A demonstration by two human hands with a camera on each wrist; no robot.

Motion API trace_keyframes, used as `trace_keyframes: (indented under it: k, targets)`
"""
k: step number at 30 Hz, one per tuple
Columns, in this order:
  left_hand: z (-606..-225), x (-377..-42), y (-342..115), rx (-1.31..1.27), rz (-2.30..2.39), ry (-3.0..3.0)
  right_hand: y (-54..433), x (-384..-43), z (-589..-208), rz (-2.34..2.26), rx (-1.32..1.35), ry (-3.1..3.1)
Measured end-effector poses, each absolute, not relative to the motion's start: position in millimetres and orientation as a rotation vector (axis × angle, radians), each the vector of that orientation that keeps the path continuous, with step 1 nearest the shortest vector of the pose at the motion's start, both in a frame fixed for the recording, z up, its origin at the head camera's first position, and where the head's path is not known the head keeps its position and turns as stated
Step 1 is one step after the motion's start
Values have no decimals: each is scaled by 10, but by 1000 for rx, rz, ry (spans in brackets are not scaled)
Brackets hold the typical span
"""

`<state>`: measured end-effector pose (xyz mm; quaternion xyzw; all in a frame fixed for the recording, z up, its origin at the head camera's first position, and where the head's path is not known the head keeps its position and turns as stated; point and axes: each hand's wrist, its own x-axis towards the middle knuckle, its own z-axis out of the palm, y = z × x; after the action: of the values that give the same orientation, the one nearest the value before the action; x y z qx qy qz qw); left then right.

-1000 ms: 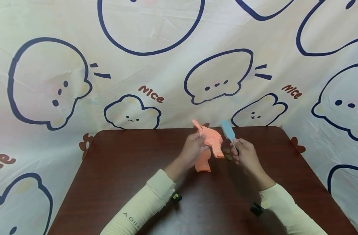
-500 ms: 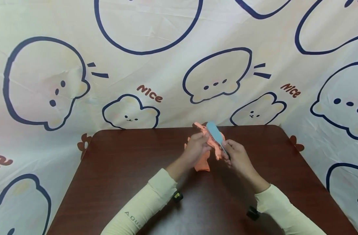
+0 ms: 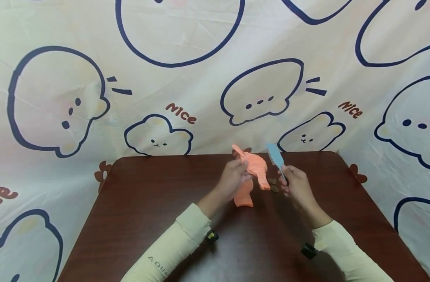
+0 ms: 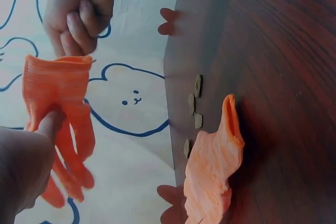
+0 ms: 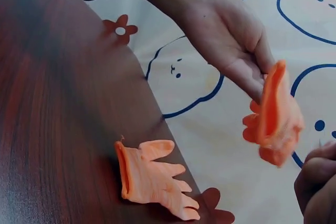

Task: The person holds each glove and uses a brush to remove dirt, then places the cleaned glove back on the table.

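My left hand (image 3: 232, 176) pinches an orange knit glove (image 3: 256, 164) and holds it above the table, its fingers hanging down in the left wrist view. To the right, my right hand (image 3: 297, 184) grips a brush (image 3: 276, 156) with a light blue back and bristles turned toward the glove. Brush and glove are apart. A second orange glove (image 5: 152, 179) lies on the table beneath, cuff and fingers spread in the right wrist view. The right wrist view shows only part of my right hand (image 5: 319, 192), and the brush is not visible there.
Several small brownish flat pieces (image 4: 192, 103) lie near the far edge of the dark wooden table (image 3: 147, 203), beside the lower glove. A cloth (image 3: 207, 90) printed with cartoon bears hangs behind and at the sides.
Half a second ago the brush lay over the held glove, which looked bunched. My right hand has since drawn it back to the right. My left hand stays nearly in place.
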<state>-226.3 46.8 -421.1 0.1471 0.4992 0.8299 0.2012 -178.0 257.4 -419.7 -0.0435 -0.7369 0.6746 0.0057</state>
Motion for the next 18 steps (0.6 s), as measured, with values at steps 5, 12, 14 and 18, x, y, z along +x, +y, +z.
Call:
trace_keyframes:
  k: [5, 12, 14, 18]
  targets:
    - [-4222, -2266, 467, 427, 2273, 1471, 2468, -1691, -4131, 2142, 25, -2394]
    - [-4183, -2253, 478, 404, 2222, 1662, 2339, -1664, -4128, 2010, 11, -2457]
    - [-4178, -2253, 477, 365, 2211, 1679, 2352, -1672, -4137, 1993, -13, -2445]
    - [-4182, -2252, 478, 361, 2223, 1621, 2404, -1705, -4161, 1973, -38, -2428]
